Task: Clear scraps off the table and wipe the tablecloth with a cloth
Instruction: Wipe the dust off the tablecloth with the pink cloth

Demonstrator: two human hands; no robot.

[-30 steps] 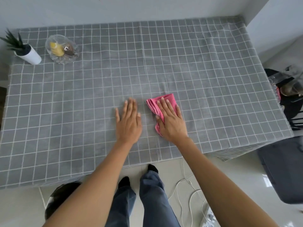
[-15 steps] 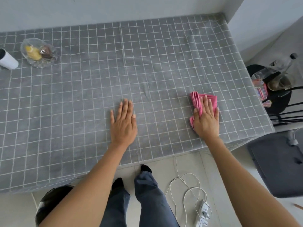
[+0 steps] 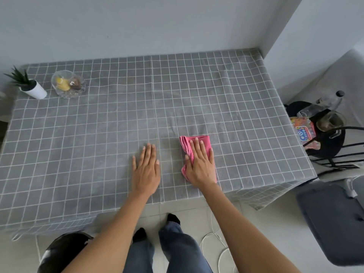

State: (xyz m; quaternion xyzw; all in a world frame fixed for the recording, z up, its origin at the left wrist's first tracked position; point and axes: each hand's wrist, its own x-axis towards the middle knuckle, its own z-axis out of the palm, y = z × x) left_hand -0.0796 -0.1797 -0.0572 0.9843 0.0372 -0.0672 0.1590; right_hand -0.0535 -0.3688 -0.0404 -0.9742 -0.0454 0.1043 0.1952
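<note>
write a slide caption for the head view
Right hand presses folded pink cloth on grey checked tablecloth; left hand lies flat.

The right hand (image 3: 201,164) has slid the pink cloth (image 3: 197,142) back leftward, near the left hand (image 3: 146,170).

Pale grey walls (image 3: 137,26) meet in a corner behind the table, above a light tiled floor (image 3: 256,217). A black metal chair (image 3: 338,152) and a dark cushioned seat (image 3: 332,219) stand at right.
</note>
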